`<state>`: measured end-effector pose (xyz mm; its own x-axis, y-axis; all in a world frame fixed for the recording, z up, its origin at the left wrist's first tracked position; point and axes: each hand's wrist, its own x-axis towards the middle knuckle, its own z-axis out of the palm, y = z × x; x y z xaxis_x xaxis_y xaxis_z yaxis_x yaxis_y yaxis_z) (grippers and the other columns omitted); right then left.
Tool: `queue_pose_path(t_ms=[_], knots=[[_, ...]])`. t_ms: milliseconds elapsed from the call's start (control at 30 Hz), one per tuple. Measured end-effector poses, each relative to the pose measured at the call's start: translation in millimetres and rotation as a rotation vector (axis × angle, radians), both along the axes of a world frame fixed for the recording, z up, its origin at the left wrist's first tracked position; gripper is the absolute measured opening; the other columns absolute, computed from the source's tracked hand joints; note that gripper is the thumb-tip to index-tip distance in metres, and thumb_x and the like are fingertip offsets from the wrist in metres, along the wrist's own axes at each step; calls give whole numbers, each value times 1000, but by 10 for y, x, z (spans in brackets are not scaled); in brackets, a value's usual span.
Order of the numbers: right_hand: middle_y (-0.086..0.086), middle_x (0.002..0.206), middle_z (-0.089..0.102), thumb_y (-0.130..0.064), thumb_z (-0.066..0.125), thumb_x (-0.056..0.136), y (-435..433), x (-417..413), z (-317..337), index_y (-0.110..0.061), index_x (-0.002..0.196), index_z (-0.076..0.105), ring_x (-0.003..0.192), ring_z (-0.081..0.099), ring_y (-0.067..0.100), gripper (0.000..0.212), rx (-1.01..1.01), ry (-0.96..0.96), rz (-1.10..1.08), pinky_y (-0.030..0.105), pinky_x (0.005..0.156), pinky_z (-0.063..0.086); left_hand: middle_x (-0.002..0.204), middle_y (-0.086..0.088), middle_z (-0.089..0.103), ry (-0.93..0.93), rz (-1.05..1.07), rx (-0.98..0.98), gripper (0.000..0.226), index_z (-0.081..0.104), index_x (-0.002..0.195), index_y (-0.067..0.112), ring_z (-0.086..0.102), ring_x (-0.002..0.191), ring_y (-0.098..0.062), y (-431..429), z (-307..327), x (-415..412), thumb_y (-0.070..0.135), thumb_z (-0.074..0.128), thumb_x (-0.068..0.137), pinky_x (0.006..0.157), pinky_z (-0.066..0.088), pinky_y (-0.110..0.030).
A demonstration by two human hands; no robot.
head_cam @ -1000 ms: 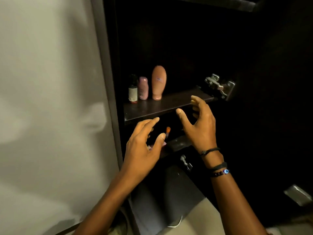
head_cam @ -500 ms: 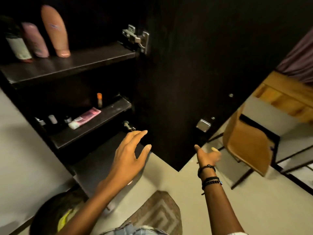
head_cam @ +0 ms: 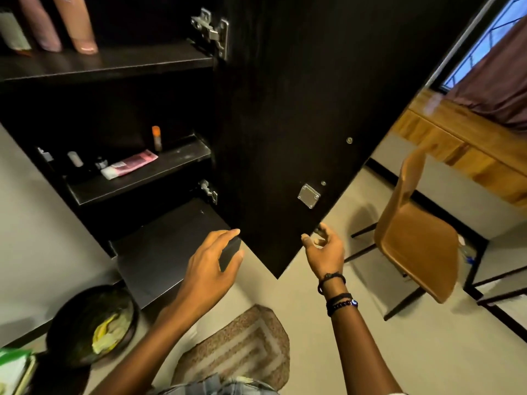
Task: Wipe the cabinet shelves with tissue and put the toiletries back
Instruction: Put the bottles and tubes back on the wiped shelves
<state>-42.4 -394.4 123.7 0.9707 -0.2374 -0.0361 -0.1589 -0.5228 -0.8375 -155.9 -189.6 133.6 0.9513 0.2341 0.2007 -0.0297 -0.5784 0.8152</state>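
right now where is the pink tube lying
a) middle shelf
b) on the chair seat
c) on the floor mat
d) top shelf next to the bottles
a: the pink tube lies flat on the middle shelf, one level below the upright bottles.

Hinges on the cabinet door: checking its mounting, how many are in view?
2. The upper hinge by the top shelf's right end, the lower hinge just below the middle shelf's right end. Others may sit out of frame.
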Motion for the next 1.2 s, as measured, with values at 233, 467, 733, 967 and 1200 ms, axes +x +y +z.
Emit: queue_pose_path(t_ms=[233,467,733,967,1200], knots=[[-4,89,65,-29,68,85,201,-371,9,-14,108,65,87,63,16,28,-105,-119,37,33,78,55,122,14,54,11,72,18,37,56,125,26,56,102,-1,78,-48,-224,35,59,89,78,39,-5],[2,84,70,-35,66,85,511,-739,-48,-16,100,68,80,65,18,25,-251,-210,134,35,73,56,117,15,57,-19,109,18,40,60,119,28,57,99,-1,413,-121,-391,47,53,85,82,49,-20],[3,74,71,-31,73,77,1191,-1203,58,-11,84,69,68,65,19,22,-275,-224,116,30,64,53,113,16,58,-10,73,-44,36,61,118,26,56,98,0,1179,-287,-759,42,59,86,83,49,-22],[0,70,70,-33,75,75,2087,-1538,83,-12,75,68,63,63,16,22,-261,-249,102,26,60,49,113,18,57,-12,12,-57,34,60,120,26,55,99,6,2110,-378,-1092,36,60,88,79,41,-4],[2,61,63,-44,63,78,2913,-1557,52,-16,71,59,56,57,21,29,-384,-274,213,25,51,41,109,18,56,8,94,-98,32,59,119,27,54,96,6,2766,-506,-1419,36,60,88,77,40,-3]])
